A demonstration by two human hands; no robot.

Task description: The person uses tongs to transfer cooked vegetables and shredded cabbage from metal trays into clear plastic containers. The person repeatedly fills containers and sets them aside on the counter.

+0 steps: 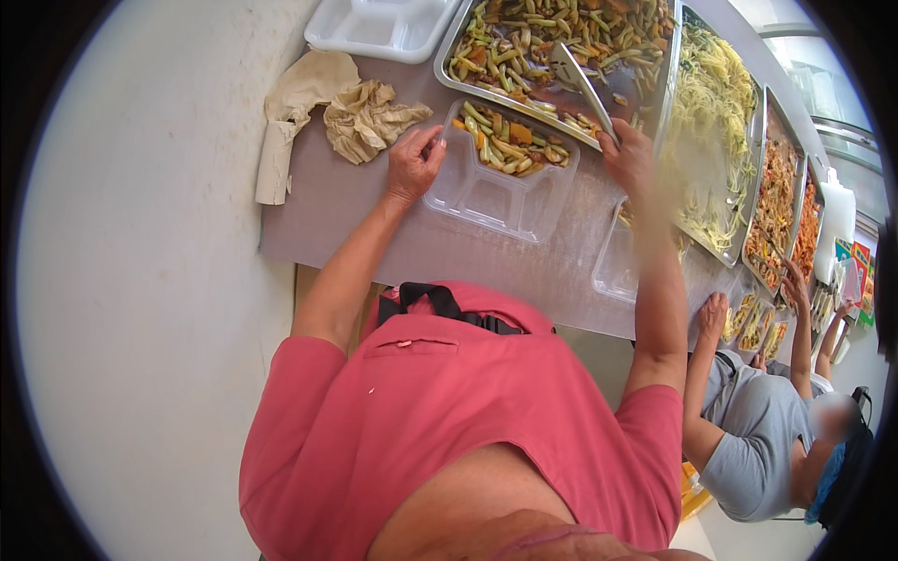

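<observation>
Head view: the right hand is grasping the handle of a metal serving spoon, fingers wrapped round its near end. The left hand is resting its fingertips at the left rim of the clear compartment tray; can't tell if they're pinching it or only touching.

Landmark = clear compartment tray. It's lying flat, and cut vegetables, green and orange, are filling its far compartment; the nearer compartments are showing no food. Just beyond it, a big metal tray is holding more of the same mix, with the spoon head slanting over that. Crumpled brown paper is lying to its left, past the left hand. Another clear tray is sitting to its right, partly behind the right forearm.

Doing the portioning well, my call: keeping the left fingertips on the rim to steady the light tray, staying off the food; letting sauce drain over the metal tray first; tipping low over the far compartment so pieces aren't spilling across the dividers. That compartment is looking well filled, so any top-up should be staying small.
</observation>
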